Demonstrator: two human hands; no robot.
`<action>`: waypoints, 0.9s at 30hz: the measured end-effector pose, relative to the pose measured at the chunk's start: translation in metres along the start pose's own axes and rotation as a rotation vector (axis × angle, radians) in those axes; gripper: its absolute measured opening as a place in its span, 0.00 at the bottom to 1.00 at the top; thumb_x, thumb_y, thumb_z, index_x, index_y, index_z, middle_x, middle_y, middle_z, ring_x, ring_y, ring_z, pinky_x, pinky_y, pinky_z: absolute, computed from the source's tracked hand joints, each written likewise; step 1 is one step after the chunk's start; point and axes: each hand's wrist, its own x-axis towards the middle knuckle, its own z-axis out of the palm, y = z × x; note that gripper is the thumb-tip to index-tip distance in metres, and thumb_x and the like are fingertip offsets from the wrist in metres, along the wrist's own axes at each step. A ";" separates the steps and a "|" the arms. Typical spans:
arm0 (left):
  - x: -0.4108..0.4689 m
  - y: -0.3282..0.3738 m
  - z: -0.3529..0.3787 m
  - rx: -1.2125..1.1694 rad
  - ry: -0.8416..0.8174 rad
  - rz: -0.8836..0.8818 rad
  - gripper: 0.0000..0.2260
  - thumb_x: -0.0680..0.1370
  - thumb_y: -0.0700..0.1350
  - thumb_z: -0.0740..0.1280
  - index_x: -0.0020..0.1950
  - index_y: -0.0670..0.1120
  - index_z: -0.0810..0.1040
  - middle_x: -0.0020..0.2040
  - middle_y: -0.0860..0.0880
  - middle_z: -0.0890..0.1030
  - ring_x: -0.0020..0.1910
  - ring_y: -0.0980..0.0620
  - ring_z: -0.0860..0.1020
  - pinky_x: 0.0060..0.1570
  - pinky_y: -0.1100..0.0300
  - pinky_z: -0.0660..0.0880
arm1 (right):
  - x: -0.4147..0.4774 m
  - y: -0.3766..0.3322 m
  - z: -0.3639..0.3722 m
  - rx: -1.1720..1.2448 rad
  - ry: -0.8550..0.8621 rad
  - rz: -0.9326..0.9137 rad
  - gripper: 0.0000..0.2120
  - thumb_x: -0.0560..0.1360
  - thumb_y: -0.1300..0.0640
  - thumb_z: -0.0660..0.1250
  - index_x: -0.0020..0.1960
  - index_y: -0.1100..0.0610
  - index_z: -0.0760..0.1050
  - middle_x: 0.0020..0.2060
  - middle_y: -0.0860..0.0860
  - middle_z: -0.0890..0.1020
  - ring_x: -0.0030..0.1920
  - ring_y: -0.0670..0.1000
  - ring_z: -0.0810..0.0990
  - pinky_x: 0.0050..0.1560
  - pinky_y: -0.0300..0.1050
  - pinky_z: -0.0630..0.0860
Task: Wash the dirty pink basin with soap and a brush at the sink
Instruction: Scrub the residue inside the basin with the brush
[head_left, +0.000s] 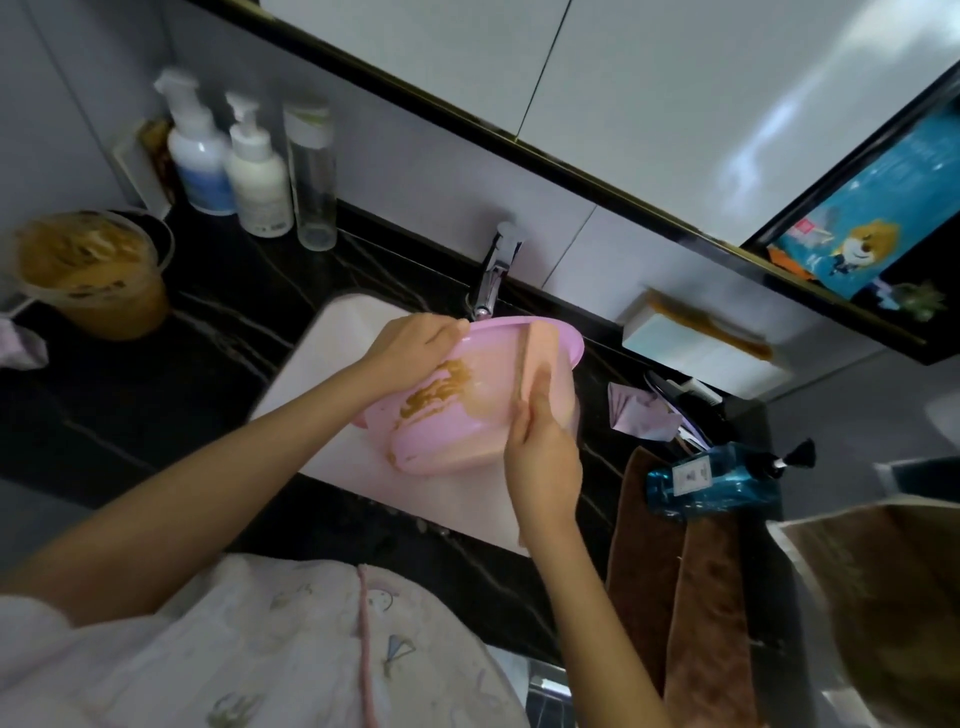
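The pink basin (467, 436) is tilted over the white sink (337, 332), below the chrome tap (493, 275). Brown smears cover its inner wall. My left hand (410, 348) grips the basin's far-left rim with curled fingers. My right hand (540, 452) holds a brush (535, 358) with a wooden edge, and the brush stands upright inside the basin near its right wall. A blue soap bottle (722, 478) lies on its side on the counter to the right.
The black marble counter (156, 405) carries a clear tub of brown paste (93, 270) at left and three bottles (249, 161) at the back. A white holder (696, 348) sits right of the tap. Brown towels (680, 597) hang at the front right.
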 end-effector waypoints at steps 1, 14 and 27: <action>0.001 -0.001 -0.001 -0.007 -0.009 -0.005 0.20 0.80 0.54 0.51 0.33 0.46 0.67 0.34 0.45 0.76 0.36 0.46 0.74 0.38 0.55 0.66 | -0.009 -0.007 0.006 -0.027 -0.011 -0.085 0.26 0.81 0.46 0.45 0.75 0.43 0.38 0.31 0.54 0.78 0.32 0.54 0.79 0.34 0.51 0.77; 0.008 -0.013 -0.010 -0.012 -0.003 -0.059 0.22 0.77 0.58 0.49 0.33 0.45 0.67 0.34 0.46 0.76 0.37 0.46 0.74 0.40 0.55 0.68 | -0.038 0.006 0.023 0.072 -0.213 -0.336 0.28 0.80 0.46 0.51 0.75 0.44 0.40 0.36 0.59 0.81 0.35 0.59 0.79 0.38 0.52 0.73; 0.020 -0.020 -0.011 -0.050 0.008 -0.060 0.22 0.77 0.59 0.50 0.30 0.47 0.66 0.29 0.51 0.72 0.32 0.49 0.71 0.37 0.55 0.67 | -0.049 0.009 0.074 0.136 0.083 -0.319 0.27 0.79 0.50 0.53 0.76 0.49 0.52 0.22 0.53 0.75 0.21 0.54 0.73 0.22 0.42 0.61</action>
